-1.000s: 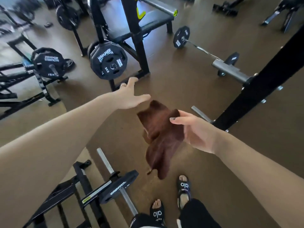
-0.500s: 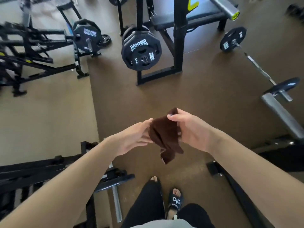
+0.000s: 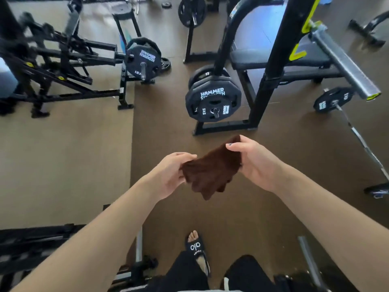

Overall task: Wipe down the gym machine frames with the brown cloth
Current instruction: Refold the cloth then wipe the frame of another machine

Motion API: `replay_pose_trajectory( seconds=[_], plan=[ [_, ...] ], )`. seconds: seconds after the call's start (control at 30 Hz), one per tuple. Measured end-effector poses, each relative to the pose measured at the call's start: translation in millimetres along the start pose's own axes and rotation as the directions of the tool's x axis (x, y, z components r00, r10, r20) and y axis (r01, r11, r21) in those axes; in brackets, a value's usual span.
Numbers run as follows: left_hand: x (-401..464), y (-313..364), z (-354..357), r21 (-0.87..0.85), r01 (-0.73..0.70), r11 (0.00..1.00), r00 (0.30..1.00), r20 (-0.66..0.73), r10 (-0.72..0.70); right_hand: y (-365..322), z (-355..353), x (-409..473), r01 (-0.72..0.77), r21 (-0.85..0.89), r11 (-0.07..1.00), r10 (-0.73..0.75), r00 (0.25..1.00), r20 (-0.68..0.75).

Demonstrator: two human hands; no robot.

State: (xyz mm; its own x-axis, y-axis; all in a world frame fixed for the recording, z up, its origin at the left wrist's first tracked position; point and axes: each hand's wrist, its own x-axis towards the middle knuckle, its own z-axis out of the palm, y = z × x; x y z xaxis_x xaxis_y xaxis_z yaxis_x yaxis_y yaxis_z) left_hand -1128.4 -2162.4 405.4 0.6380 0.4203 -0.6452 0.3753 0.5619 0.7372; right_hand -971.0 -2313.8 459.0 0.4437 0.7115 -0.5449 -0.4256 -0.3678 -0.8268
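Cloth (image 3: pixel 211 172): brown, soft, crumpled; held in the air at waist height between both hands, above the dark floor (image 3: pixel 164 127), touching no machine. Its upper edge runs slantwise from the left fingers up to the right thumb; the loose lower part hangs below both hands in a ragged point.

Left hand (image 3: pixel 168 175): thumb on top, fingers curled beneath, pinching the cloth's left corner. The fingertips are hidden under the fabric.

Right hand (image 3: pixel 255 165): thumb laid over the cloth's upper right edge, the other fingers behind the fabric and out of sight; the cloth is gripped between thumb and fingers.

Rack (image 3: pixel 271 66): black uprights with yellow-green trim, standing beyond the hands, well apart from the cloth. Plates (image 3: pixel 212 102) marked Hammer Strength hang on its near peg.

Bench (image 3: pixel 263 56): black pad, behind the rack.

Lever machine (image 3: pixel 63 66): black frame, far left, carrying one plate.

Barbell (image 3: pixel 357 131): on the floor, right.

Foot (image 3: pixel 196 247): in a black slide, directly below the cloth.
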Motion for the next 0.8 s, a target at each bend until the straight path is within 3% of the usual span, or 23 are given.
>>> replay_pose_trajectory(
  seconds=[0.07,0.2,0.3,0.37,0.47,0.6,0.7,0.8],
  plan=[
    [8.7,21.9,-6.2,0.002,-0.107,0.994,0.992,-0.07,0.107,-12.0,4.2,14.7,0.006,0.029,1.0,-0.007,1.0,0.011],
    [50.8,81.1,-38.6,0.21,-0.245,0.946,0.952,-0.134,0.276,-54.2,26.3,82.7,-0.011,0.091,0.996,0.01,1.0,0.012],
    [83.4,121.2,-63.8,0.207,-0.315,0.926,0.924,-0.155,0.349,-86.3,40.5,137.8,-0.041,0.097,0.994,0.04,0.999,0.008],
    [106.6,147.2,-77.8,0.211,-0.365,0.907,0.901,-0.167,0.401,-106.8,49.5,176.0,-0.064,0.032,0.997,0.064,0.998,0.007],
    [144.0,183.9,-99.0,0.37,-0.405,0.836,0.848,-0.189,0.494,-136.7,58.1,234.8,-0.075,-0.121,0.99,0.072,0.997,-0.024],
    [190.0,239.2,-129.4,0.582,-0.335,0.741,0.791,-0.254,0.557,-178.6,68.5,317.5,-0.065,-0.288,0.956,0.068,0.998,0.003],
    [216.3,279.6,-153.6,0.681,-0.22,0.698,0.81,-0.271,0.52,-205.4,83.3,366.9,0.037,-0.535,0.844,0.007,0.997,0.08],
    [244.6,321.6,-175.0,0.777,-0.157,0.61,0.851,-0.207,0.482,-232.5,103.2,409.4,0.197,-0.785,0.587,-0.102,0.98,0.169]
  ],
)
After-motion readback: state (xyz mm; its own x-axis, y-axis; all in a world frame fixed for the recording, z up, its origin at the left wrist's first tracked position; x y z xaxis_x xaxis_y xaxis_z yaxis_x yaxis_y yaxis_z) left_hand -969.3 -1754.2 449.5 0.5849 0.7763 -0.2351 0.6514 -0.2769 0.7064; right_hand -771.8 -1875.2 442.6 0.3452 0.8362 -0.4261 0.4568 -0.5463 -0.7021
